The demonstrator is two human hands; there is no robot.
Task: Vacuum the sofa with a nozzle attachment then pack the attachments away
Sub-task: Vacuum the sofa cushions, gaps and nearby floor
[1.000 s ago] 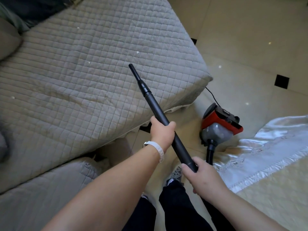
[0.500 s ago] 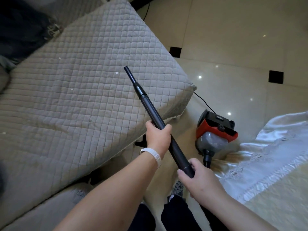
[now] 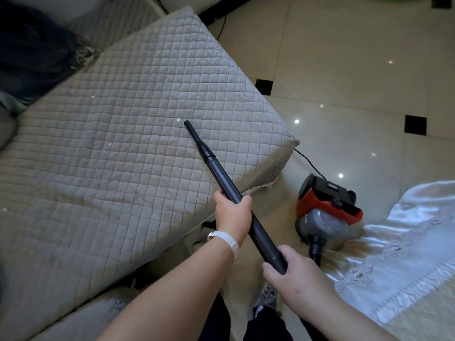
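Note:
A long black vacuum wand [image 3: 222, 179] ends in a narrow nozzle attachment [image 3: 195, 136] whose tip hovers over the grey quilted sofa seat [image 3: 110, 156], close to a white crumb [image 3: 177, 120]. My left hand [image 3: 232, 214], with a white wristband, grips the wand's middle. My right hand [image 3: 286, 269] grips its lower end. A red and grey canister vacuum [image 3: 325, 210] sits on the floor to the right, its hose partly hidden behind my right hand.
A white satin cloth [image 3: 398, 254] covers furniture at lower right. Dark fabric [image 3: 32, 52] lies at the sofa's upper left. A black power cord [image 3: 307, 161] runs across the glossy tiled floor [image 3: 344, 70]. My legs and a shoe [image 3: 267, 299] are below.
The view has tilted up and away from the sofa, showing more floor. The nozzle tip has come close to a white crumb on the seat. Both hands keep their grip.

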